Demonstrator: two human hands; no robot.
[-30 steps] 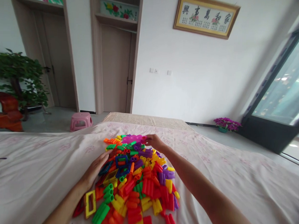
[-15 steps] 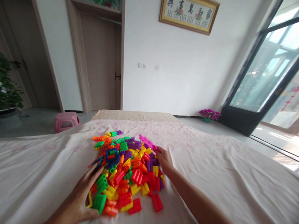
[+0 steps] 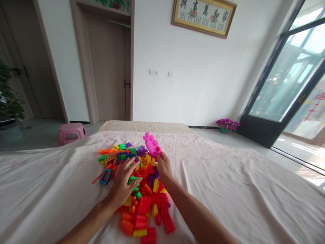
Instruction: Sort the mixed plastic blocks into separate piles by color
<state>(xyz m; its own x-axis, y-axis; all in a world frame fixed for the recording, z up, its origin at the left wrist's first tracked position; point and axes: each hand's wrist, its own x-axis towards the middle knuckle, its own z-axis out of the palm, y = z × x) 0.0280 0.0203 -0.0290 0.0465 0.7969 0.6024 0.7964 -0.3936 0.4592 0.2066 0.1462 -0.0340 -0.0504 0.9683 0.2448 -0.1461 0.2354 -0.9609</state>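
Observation:
A heap of red, orange, yellow, green and purple plastic blocks (image 3: 143, 205) lies on the pale cloth. My left hand (image 3: 125, 179) rests over the heap's left part, its fingers spread on the blocks. At the heap's right side, my right hand (image 3: 165, 166) has its fingers closed around the lower end of a pink knobbed piece (image 3: 151, 143), which is tilted up above the blocks. Beside my left hand are a teal rectangular frame (image 3: 106, 176) and a blue frame (image 3: 121, 158). The blocks beneath my left palm are hidden.
The patterned cloth (image 3: 219, 188) spreads wrinkled around the heap. Beyond it on the left is a pink stool (image 3: 71, 133), and a potted purple plant (image 3: 227, 125) stands on the floor at the right. A green plant (image 3: 5, 91) is at the far left.
My left hand has moved up and right onto the heap, pushing blocks together. My right hand has moved left, and the pink piece is raised higher. The teal frame now lies in the open.

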